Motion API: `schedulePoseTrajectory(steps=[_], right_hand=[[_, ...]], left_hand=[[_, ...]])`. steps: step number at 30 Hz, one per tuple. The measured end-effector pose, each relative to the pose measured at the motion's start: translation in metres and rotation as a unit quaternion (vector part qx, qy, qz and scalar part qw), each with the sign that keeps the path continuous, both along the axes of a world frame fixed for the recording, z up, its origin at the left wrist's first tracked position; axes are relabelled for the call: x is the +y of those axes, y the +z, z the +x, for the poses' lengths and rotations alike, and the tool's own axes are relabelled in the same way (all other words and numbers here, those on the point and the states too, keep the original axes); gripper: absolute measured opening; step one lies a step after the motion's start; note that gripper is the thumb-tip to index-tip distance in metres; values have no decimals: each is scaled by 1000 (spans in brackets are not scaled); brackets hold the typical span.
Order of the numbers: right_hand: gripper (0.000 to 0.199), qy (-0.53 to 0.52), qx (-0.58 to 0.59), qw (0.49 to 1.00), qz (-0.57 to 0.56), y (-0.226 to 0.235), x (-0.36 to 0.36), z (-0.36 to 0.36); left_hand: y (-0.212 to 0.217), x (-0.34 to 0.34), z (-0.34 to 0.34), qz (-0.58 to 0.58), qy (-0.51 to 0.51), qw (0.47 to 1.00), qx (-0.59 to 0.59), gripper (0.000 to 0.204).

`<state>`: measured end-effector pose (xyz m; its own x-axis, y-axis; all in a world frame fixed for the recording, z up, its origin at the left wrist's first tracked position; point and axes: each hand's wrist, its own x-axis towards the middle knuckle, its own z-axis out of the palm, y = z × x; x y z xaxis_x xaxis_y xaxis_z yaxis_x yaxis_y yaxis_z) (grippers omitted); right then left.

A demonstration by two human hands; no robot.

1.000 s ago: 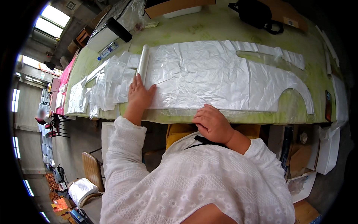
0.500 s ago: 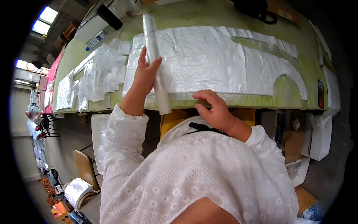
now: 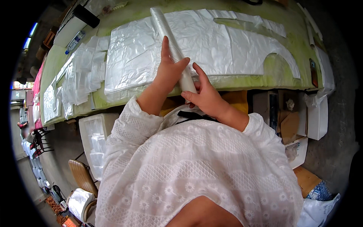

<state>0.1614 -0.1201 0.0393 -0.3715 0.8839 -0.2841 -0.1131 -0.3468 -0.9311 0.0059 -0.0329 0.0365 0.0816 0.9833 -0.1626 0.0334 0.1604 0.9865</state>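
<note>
A tube-shaped roll of clear plastic film slants over the near part of the table, its lower end toward my body. My left hand is closed around its middle, with the index finger stretched along the side and the thumb over it. Around the lower end my right hand is closed too, thumb on the near face and some fingers hidden behind. Beneath the roll lies a wide, wrinkled stack of clear plastic sheets, with a curved cutout at its right end.
Smaller plastic pieces overlap on the left of the green-covered table. Behind them are a bottle and a black cylinder. A phone lies at the right edge. Below stand a white bin and a chair.
My right hand has moved left and taken hold of the roll's lower end. The roll has tilted further, its lower end swinging right. My view has shifted, so the table appears higher.
</note>
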Motion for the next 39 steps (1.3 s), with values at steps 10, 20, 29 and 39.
schedulePoseTrajectory(steps=[10, 20, 29, 39], right_hand=[[104, 36, 22, 998, 36, -6, -3, 4], [98, 33, -83, 995, 32, 2, -3, 40], [90, 81, -118, 990, -15, 0, -82, 176], [60, -79, -299, 940, 145, 28, -35, 156]], left_hand=[[22, 13, -2, -34, 90, 983, -159, 82], [16, 66, 27, -23, 73, 987, -142, 90], [-3, 132, -18, -85, 209, 932, -283, 71], [13, 52, -13, -185, -39, 976, -110, 55]])
